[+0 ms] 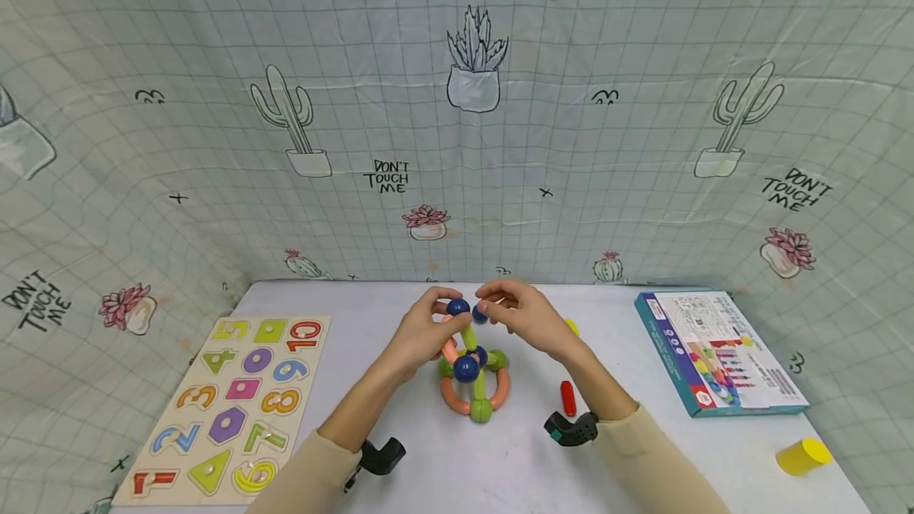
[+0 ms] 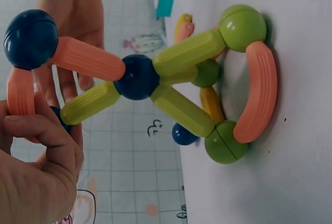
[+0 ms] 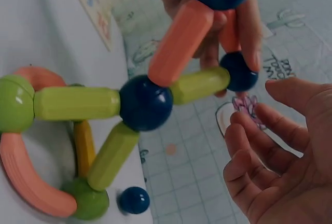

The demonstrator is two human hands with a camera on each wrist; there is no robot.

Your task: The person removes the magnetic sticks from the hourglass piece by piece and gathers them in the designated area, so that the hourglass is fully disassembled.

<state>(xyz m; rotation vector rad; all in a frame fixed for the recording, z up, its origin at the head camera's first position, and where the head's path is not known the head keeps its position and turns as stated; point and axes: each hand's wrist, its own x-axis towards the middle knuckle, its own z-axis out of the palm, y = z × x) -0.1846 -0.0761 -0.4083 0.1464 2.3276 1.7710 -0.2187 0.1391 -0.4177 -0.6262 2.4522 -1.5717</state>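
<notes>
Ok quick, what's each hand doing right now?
Left hand: grips the top of the ball-and-stick toy.
Right hand: fingers loosely curled, holding nothing visible.

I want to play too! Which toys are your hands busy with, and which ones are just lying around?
Busy with:
stick-and-ball toy, standing on the table
left hand, holding its top sticks and ball
right hand, at the top blue ball

Just lying around:
number puzzle
toy box
red stick
yellow cylinder
</notes>
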